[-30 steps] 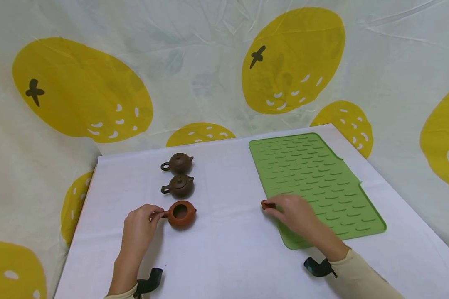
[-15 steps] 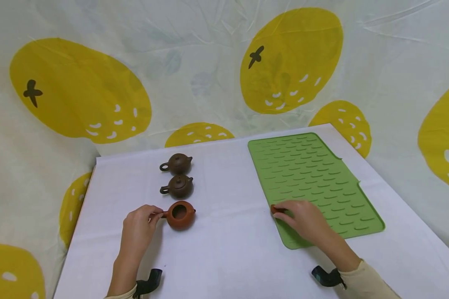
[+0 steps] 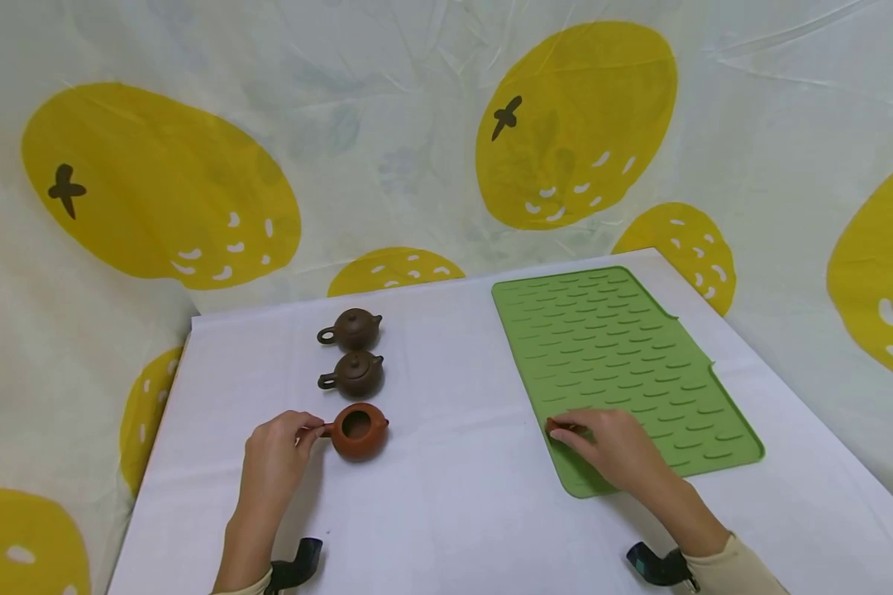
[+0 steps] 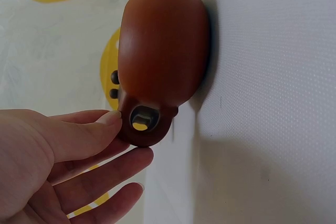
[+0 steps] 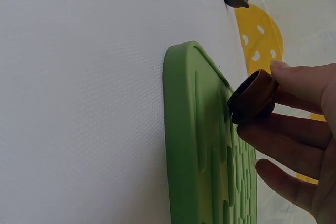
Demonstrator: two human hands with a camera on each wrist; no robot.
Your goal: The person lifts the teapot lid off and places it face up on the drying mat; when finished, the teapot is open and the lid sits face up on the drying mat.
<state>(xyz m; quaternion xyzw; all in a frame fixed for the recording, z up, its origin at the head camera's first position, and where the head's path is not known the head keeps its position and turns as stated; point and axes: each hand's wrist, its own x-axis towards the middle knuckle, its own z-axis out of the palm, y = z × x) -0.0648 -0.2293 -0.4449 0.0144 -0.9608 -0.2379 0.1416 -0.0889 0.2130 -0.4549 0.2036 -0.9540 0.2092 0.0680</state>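
Note:
An orange-brown clay teapot [image 3: 373, 442] without its lid stands on the white cloth at left, its round opening facing up. My left hand [image 3: 279, 454] pinches its loop handle [image 4: 145, 141] between thumb and fingertips, as the left wrist view shows. Over the near left edge of the green ridged mat [image 3: 595, 355], my right hand [image 3: 618, 446] holds the small matching teapot lid [image 5: 255, 97]. In the right wrist view the lid is tilted, its hollow underside turned toward the mat's edge, with the thumb on one side and fingers on the other.
Two dark brown lidded teapots, a far one [image 3: 357, 329] and a nearer one [image 3: 360, 376], stand in line behind the orange-brown one. White cloth [image 3: 446, 496] covers the table between teapots and mat. A patterned curtain [image 3: 409, 124] hangs behind.
My right hand has carried the lid rightward and slightly nearer, from the mat's left edge to over the mat. The left hand and the teapot have stayed in place.

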